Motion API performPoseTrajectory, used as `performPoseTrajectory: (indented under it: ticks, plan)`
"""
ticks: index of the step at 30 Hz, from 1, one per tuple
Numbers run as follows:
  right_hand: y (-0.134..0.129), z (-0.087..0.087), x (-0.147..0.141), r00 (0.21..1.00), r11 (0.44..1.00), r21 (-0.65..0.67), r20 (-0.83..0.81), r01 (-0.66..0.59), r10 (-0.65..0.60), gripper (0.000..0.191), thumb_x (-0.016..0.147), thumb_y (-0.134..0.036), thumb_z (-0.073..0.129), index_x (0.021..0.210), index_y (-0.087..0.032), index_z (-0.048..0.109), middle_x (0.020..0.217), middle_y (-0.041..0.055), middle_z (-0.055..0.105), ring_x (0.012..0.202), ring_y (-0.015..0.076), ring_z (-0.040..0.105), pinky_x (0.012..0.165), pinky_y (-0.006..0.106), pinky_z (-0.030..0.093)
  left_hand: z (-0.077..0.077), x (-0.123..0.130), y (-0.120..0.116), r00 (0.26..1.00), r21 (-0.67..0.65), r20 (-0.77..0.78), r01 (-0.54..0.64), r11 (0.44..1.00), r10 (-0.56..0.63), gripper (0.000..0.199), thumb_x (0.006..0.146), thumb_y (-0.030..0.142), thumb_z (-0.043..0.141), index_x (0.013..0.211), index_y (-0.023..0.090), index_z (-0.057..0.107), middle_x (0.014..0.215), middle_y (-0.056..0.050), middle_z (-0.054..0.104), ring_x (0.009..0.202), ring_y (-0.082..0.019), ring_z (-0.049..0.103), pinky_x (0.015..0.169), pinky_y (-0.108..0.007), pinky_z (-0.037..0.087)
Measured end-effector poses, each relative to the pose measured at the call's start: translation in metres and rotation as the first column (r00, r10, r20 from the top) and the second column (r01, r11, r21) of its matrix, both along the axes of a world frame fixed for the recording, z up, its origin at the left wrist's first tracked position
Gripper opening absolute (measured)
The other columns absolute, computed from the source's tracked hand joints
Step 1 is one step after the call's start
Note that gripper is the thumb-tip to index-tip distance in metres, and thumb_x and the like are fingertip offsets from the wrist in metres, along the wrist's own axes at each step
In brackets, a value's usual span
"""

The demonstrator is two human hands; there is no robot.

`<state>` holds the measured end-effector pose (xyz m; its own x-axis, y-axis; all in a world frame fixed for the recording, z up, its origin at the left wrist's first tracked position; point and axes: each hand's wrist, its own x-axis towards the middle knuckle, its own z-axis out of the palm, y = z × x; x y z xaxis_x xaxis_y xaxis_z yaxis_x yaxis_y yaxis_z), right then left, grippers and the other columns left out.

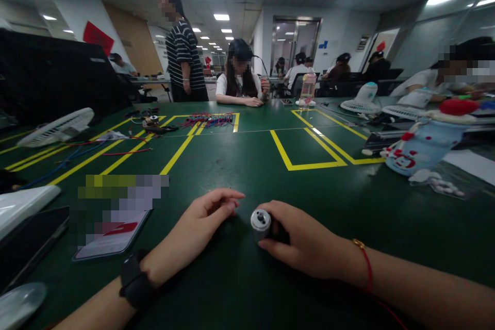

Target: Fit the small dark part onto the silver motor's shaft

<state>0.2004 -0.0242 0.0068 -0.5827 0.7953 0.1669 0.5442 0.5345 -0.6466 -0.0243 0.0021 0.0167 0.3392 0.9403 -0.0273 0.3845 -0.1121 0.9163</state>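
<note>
A small silver cylinder that looks like a small electric motor (260, 220) stands upright on the green table (232, 289). On its end face are a short stub in the middle and dark holes. My right hand (303, 240) is closed around its right side, thumb at the front and index finger behind. Just left of the motor, and apart from it, hovers or rests my left hand (212, 212). Its index finger is stretched out, the other fingers are loosely curled, and nothing shows in it.
Left of my forearm lies a phone (112, 240), partly blurred. Bundled red and blue wires (212, 119) lie further back. At right are a light-blue cup (425, 144), a plastic bag (444, 184) and white fans (361, 100). A seated person (240, 80) faces me across the table.
</note>
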Motion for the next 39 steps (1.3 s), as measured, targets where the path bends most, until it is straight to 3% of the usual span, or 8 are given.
performPoseTrajectory:
  ticks: [3, 6, 11, 15, 22, 32, 39]
  plan:
    - [0.0, 0.0, 0.0, 1.0, 1.0, 0.007, -0.003, -0.015, 0.015, 0.034, 0.08, -0.02, 0.064, 0.112, -0.02, 0.052, 0.099, 0.003, 0.057, 0.082, 0.0172, 0.05, 0.072, 0.031, 0.041, 0.008, 0.006, -0.01, 0.992, 0.075, -0.003, 0.123, 0.99, -0.123, 0.023, 0.092, 0.029, 0.049, 0.11, 0.03, 0.064, 0.11, 0.0, 0.065, 0.103, -0.019, 0.058, 0.092, -0.033, 0.043]
    - [0.001, -0.001, 0.001, 1.0, 1.0, 0.026, -0.006, -0.016, 0.016, 0.032, 0.08, -0.02, 0.064, 0.11, -0.019, 0.052, 0.096, 0.003, 0.057, 0.081, 0.0169, 0.05, 0.071, 0.03, 0.041, 0.013, 0.013, -0.017, 0.98, 0.207, -0.053, 0.198, 0.958, -0.191, 0.024, 0.093, 0.028, 0.049, 0.11, 0.03, 0.065, 0.11, -0.001, 0.063, 0.105, -0.019, 0.057, 0.095, -0.034, 0.042]
    - [0.001, -0.002, 0.0, 0.999, 0.999, 0.048, -0.021, -0.025, 0.026, 0.027, 0.08, -0.019, 0.063, 0.105, -0.019, 0.052, 0.093, 0.0028, 0.056, 0.079, 0.0167, 0.049, 0.069, 0.03, 0.04, 0.013, 0.022, -0.017, 0.986, 0.278, -0.055, 0.168, 0.946, -0.159, 0.019, 0.09, 0.029, 0.054, 0.101, 0.027, 0.071, 0.103, -0.004, 0.064, 0.097, -0.021, 0.059, 0.088, -0.033, 0.045]
    - [0.001, -0.002, 0.0, 0.999, 0.998, 0.053, -0.03, -0.023, 0.025, 0.028, 0.079, -0.018, 0.063, 0.105, -0.019, 0.052, 0.091, 0.0026, 0.056, 0.077, 0.0165, 0.049, 0.068, 0.03, 0.04, 0.014, 0.025, -0.014, 0.993, 0.286, -0.025, 0.114, 0.951, -0.112, 0.016, 0.087, 0.03, 0.058, 0.088, 0.024, 0.073, 0.096, -0.004, 0.065, 0.093, -0.022, 0.059, 0.085, -0.033, 0.045]
    - [0.001, 0.0, 0.0, 1.0, 1.0, 0.019, -0.012, -0.021, 0.021, 0.028, 0.08, -0.019, 0.063, 0.106, -0.019, 0.053, 0.095, 0.0033, 0.057, 0.079, 0.0171, 0.049, 0.069, 0.03, 0.04, 0.015, 0.01, -0.008, 0.997, 0.25, -0.02, 0.078, 0.965, -0.076, 0.015, 0.088, 0.032, 0.058, 0.091, 0.027, 0.072, 0.099, -0.002, 0.063, 0.095, -0.021, 0.058, 0.087, -0.033, 0.043]
    - [-0.002, 0.002, 0.0, 1.0, 1.0, -0.023, -0.008, 0.002, -0.003, 0.031, 0.08, -0.019, 0.064, 0.109, -0.019, 0.054, 0.097, 0.0048, 0.058, 0.08, 0.018, 0.05, 0.071, 0.031, 0.042, -0.001, -0.008, 0.002, 0.913, 0.231, -0.356, 0.292, 0.928, -0.199, 0.016, 0.085, 0.037, 0.061, 0.093, 0.034, 0.075, 0.109, -0.003, 0.059, 0.105, -0.025, 0.051, 0.094, -0.04, 0.038]
    - [-0.001, 0.002, 0.0, 1.0, 1.0, -0.021, -0.01, 0.005, -0.006, 0.032, 0.08, -0.019, 0.063, 0.11, -0.02, 0.054, 0.097, 0.0046, 0.058, 0.08, 0.018, 0.051, 0.07, 0.031, 0.042, 0.001, -0.01, 0.002, 0.886, 0.198, -0.392, 0.344, 0.918, -0.247, 0.016, 0.084, 0.035, 0.062, 0.093, 0.037, 0.075, 0.113, -0.002, 0.058, 0.109, -0.026, 0.049, 0.096, -0.041, 0.037]
